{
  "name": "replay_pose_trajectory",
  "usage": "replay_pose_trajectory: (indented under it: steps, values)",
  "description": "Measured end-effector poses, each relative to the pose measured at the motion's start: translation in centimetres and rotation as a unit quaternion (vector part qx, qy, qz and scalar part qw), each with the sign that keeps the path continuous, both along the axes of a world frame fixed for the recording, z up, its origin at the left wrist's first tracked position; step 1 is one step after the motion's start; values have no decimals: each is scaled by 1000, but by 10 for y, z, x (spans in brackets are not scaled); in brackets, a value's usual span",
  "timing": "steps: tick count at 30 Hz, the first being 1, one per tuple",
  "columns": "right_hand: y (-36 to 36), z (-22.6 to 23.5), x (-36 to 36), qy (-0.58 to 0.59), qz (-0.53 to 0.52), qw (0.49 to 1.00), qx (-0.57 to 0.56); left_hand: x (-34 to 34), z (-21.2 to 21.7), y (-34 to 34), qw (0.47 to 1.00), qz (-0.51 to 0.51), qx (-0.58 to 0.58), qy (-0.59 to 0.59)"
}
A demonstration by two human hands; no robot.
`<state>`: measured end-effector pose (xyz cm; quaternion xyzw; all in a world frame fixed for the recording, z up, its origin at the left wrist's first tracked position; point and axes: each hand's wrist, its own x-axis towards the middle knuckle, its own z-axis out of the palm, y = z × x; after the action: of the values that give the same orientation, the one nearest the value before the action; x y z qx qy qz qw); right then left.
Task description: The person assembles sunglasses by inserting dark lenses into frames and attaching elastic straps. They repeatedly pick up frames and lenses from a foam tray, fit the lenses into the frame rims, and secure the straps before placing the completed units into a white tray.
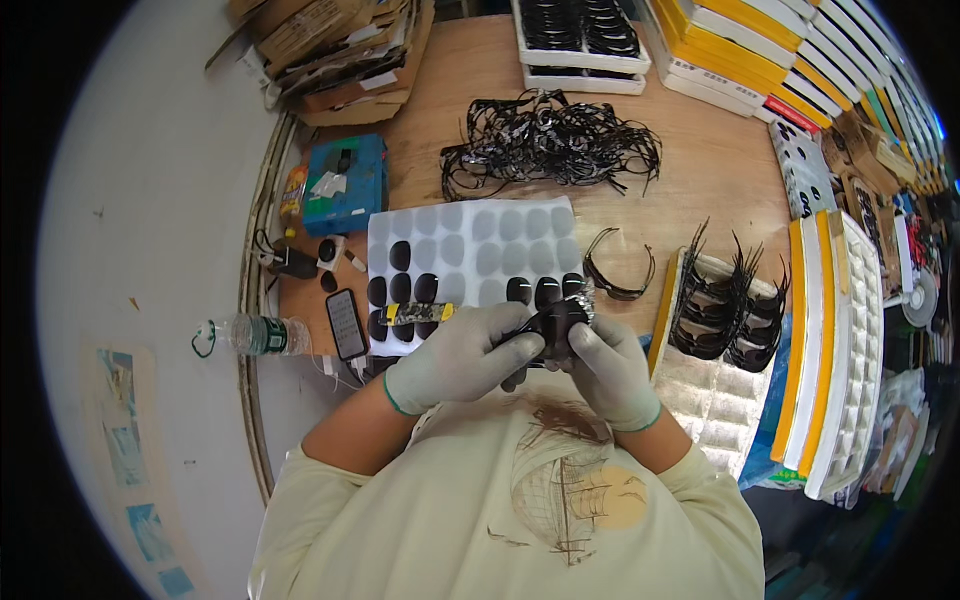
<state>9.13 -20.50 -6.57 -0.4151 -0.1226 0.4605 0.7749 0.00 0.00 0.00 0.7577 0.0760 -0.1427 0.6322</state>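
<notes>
Both my hands, in pale gloves with grey fingers, meet in front of my chest over the near edge of a lens sheet. My left hand [470, 350] is closed on the left side of a pair of dark sunglasses [553, 322]. My right hand [613, 368] pinches their other side, thumb against a dark lens. A bit of clear crinkled film [583, 294] shows at the top of the glasses. On the white sheet [470, 270] lie several dark lenses [547, 290] among grey round spots. A yellow-and-black patterned strip [418, 313] lies next to my left hand.
Black frames are heaped [550, 145] at the back. One frame [620, 268] lies right of the sheet; more stand in a white tray [722, 320]. At left are a phone [346, 325], a blue box [345, 183] and a bottle [255, 335]. Stacked boxes [730, 50] rise back right.
</notes>
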Motion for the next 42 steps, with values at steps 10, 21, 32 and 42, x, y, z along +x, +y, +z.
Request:
replay_pose_trajectory:
  steps: [10,21,32,42]
  values:
    - [-7,46,3,-252,38,963,-89,-19,3,-22,953,12,175,-246]
    - [39,28,6,-236,82,962,-113,-38,-20,4,968,112,95,-202]
    - [49,19,3,-245,98,951,-160,-41,-17,13,983,169,-70,13]
    - [31,64,-1,-132,139,976,-104,-52,-16,-6,965,86,109,-221]
